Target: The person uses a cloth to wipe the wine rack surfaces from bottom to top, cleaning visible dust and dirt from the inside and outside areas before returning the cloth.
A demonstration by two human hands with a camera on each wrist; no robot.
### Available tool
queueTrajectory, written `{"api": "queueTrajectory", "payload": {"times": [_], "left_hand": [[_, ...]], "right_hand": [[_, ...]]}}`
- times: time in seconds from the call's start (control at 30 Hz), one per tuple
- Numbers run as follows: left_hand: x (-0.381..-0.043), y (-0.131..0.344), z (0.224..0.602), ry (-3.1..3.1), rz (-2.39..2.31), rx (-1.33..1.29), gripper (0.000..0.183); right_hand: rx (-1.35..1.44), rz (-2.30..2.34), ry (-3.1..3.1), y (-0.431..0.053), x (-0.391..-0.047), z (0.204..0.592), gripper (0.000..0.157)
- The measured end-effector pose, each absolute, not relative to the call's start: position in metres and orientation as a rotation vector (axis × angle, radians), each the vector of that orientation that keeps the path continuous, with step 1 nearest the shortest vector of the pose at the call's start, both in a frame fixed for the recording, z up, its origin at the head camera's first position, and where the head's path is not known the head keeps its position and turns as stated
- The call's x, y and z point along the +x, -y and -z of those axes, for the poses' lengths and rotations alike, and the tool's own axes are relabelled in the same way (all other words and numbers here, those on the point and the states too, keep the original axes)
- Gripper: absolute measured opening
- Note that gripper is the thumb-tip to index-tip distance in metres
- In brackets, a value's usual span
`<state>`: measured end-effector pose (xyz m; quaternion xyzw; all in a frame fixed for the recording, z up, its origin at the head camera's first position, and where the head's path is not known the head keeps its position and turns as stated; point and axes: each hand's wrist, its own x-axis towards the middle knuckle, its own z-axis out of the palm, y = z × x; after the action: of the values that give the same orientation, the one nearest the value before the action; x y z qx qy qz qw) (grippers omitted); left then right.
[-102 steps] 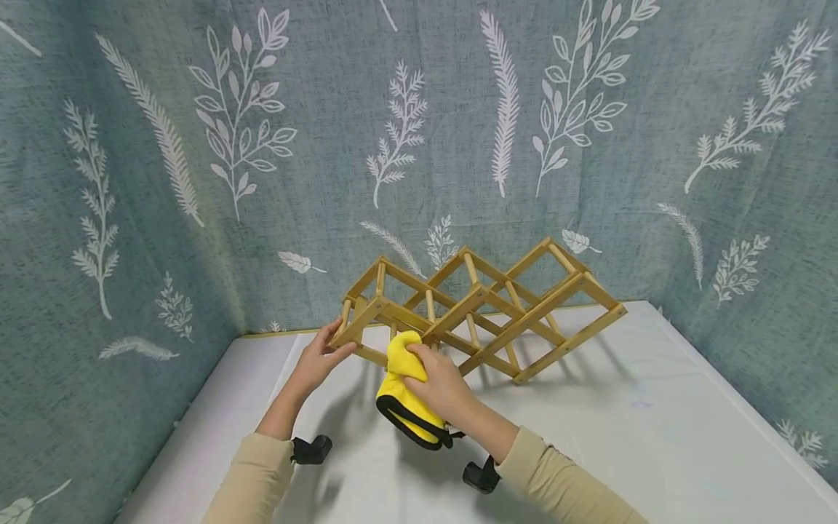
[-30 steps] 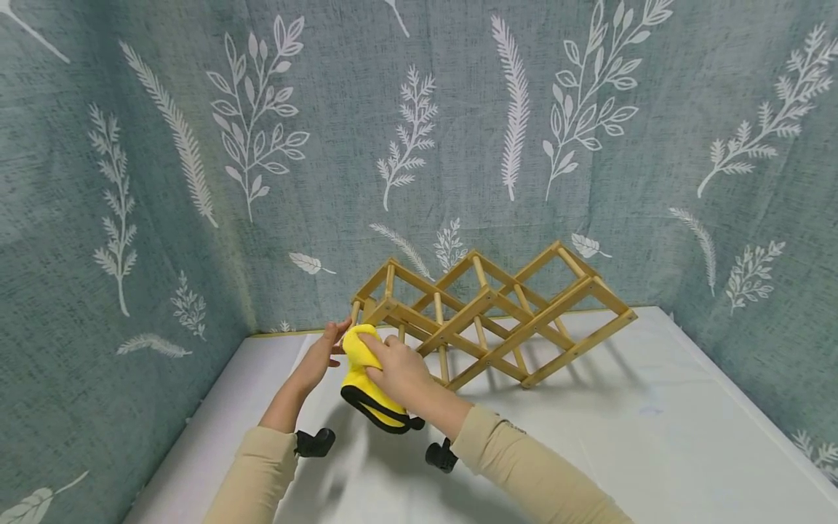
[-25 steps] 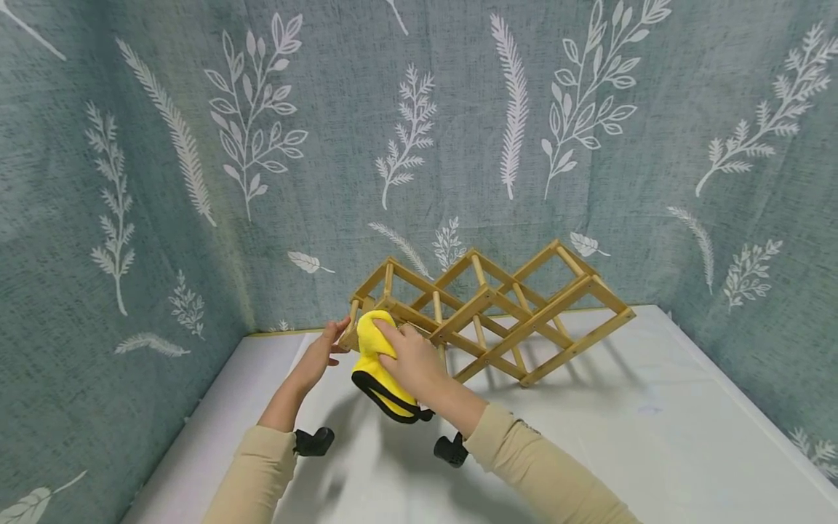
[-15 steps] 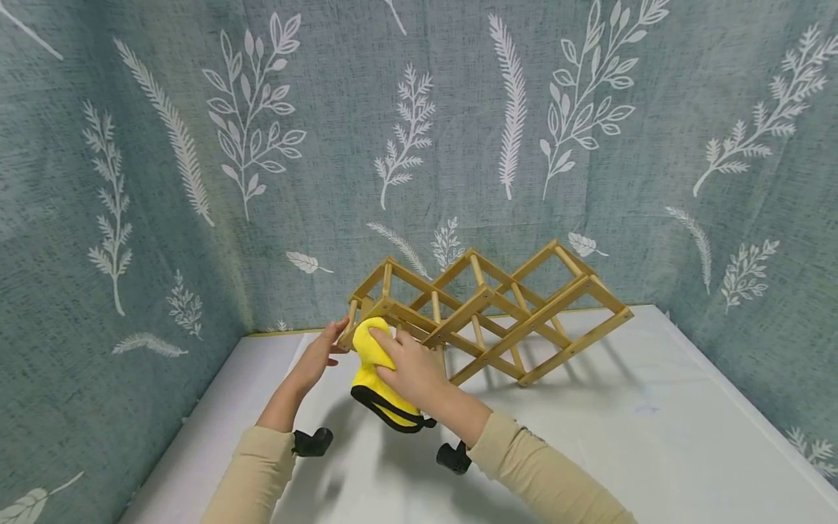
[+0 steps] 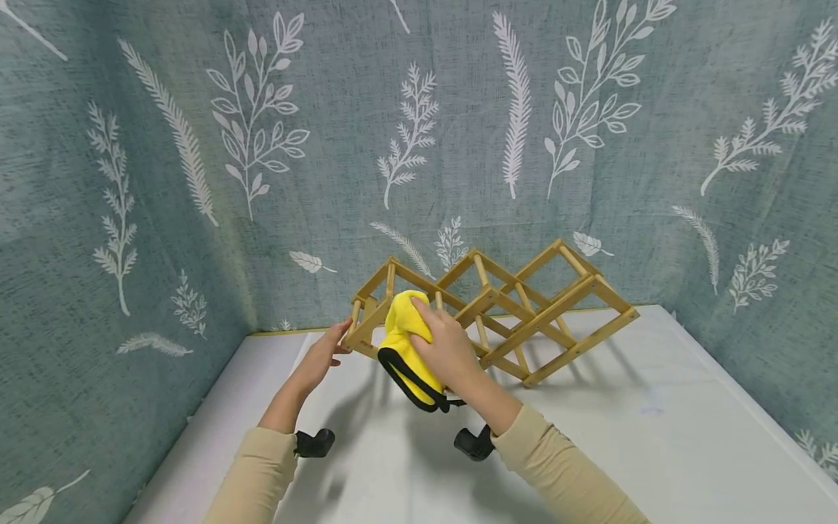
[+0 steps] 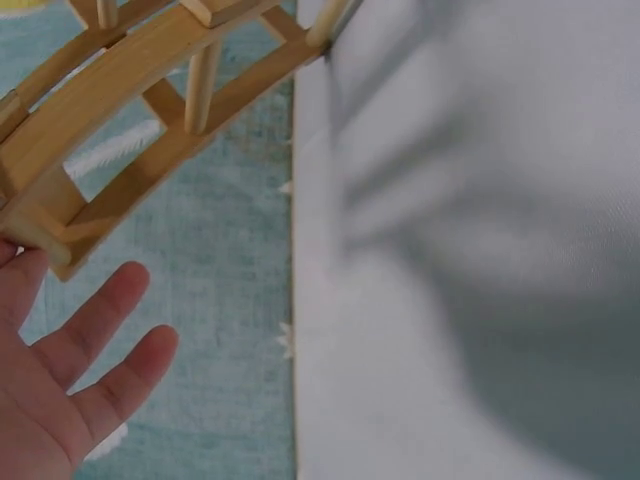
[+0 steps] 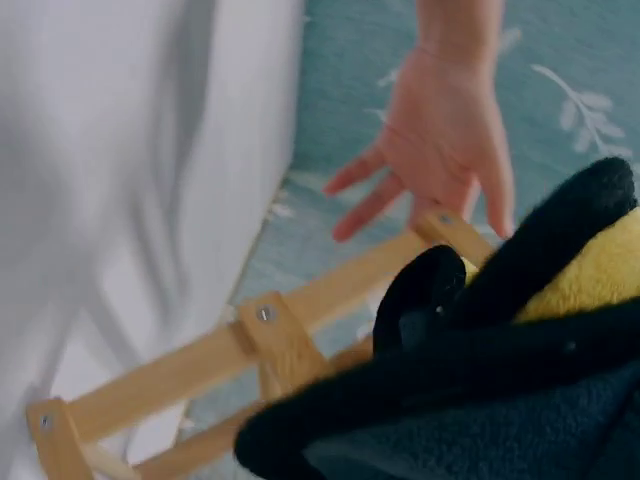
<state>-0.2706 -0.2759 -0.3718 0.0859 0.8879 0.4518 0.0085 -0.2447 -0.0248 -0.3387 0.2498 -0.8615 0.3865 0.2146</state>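
A light wooden folding lattice rack [image 5: 543,317] stretches across the middle of the head view, with round dowels between its slats. At its left end my left hand [image 5: 321,356] pinches a corner between thumb and index finger; the left wrist view shows the other fingers [image 6: 95,320] spread away from the wood. My right hand [image 5: 452,353] grips a yellow cloth [image 5: 402,338] with black edging, bunched against the rack's near slat right of that corner. In the right wrist view the cloth's black edge [image 7: 480,365] hides part of the rack [image 7: 160,385].
The white tabletop [image 5: 589,451] extends below and to the right, with shadows of the rack and arms. A grey-green leaf-patterned curtain [image 5: 327,211] stands close behind and on both sides. Black wrist cameras [image 5: 316,442] hang under both forearms.
My right hand, with the cloth, reached the rack's left end a second ago and has since moved right along the near slat. The left hand keeps to its corner.
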Motion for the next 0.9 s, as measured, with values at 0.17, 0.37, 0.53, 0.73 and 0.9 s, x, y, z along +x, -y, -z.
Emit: {"api": "queueTrajectory", "payload": {"times": [0.17, 0.37, 0.53, 0.73, 0.9], "left_hand": [[-0.27, 0.276, 0.374, -2.771, -1.426, 0.273, 0.059], [-0.267, 0.274, 0.373, -2.769, -1.418, 0.281, 0.067], [-0.267, 0.268, 0.374, -2.814, -1.431, 0.251, 0.071], [-0.272, 0.268, 0.389, -2.89, -1.47, 0.187, 0.073], [-0.272, 0.263, 0.39, -2.891, -1.481, 0.187, 0.073]], "right_hand": [[0.653, -1.117, 2.292, -0.013, -0.238, 0.34, 0.05], [0.667, -0.935, 2.128, -0.086, -0.234, 0.335, 0.054], [0.54, -0.637, 2.094, -0.166, -0.232, 0.328, 0.06], [0.33, -0.463, 2.201, -0.247, -0.241, 0.315, 0.06], [0.203, -0.382, 2.358, -0.287, -0.257, 0.305, 0.057]]}}
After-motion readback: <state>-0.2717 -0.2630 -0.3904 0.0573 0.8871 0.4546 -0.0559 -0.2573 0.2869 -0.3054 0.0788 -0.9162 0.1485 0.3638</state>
